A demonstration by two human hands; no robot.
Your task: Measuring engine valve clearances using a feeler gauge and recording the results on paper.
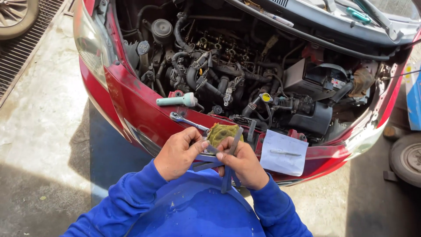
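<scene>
At the far left a grated drain (26,48) runs along the concrete floor, and beside it stands a red car (131,103) with its bonnet open over the engine (223,66). On the front panel lie a pale green torch (177,101) and, just below it, a ratchet wrench (186,120). The left hand (177,153), in a blue sleeve, has its grip clamped on the feeler gauge set (217,160), thumb and forefinger pinching one blade near the pivot. The gauge is held in the air between both hands, just in front of the bumper, its thin steel blades fanned out in several directions. These blades look light, springy and probably oily, so they would likely slip or kink if bent hard; the stacked pivot end seems the safest place to hold. A yellow-green rag (223,131) lies on the panel just behind the fingers. The right hand (243,164) is likewise closed on the gauge, its fingers around the blades' lower ends. Further right a white paper sheet (283,153) rests on the panel with a thin metal strip (285,152) lying on it.
</scene>
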